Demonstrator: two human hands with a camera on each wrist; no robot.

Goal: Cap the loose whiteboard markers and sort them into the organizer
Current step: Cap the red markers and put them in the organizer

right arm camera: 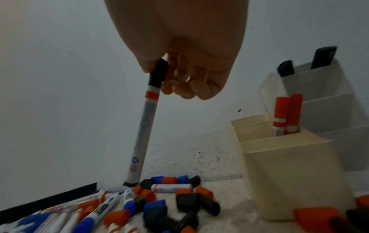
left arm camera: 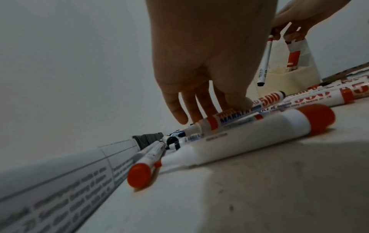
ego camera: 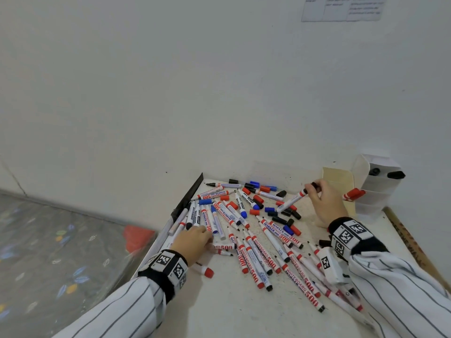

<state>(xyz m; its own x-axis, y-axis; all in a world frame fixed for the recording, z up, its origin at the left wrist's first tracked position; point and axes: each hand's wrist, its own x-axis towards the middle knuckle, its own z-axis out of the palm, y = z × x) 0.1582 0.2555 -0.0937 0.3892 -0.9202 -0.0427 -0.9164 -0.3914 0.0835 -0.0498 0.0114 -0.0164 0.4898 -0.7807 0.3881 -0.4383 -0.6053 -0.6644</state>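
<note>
The right hand (ego camera: 324, 201) gripped a black-capped marker (right arm camera: 144, 126) by its cap end, fingers (right arm camera: 185, 88) curled round it, the barrel hanging down over the loose caps (ego camera: 285, 215) near the organizer (ego camera: 373, 189). Two red-capped markers (right arm camera: 287, 115) stood upright in one organizer compartment. The left hand (ego camera: 192, 242) lay on the scattered markers (ego camera: 253, 247) on the table (ego camera: 219, 313), its fingers (left arm camera: 191, 104) straight, pressing on a marker, gripping nothing.
</note>
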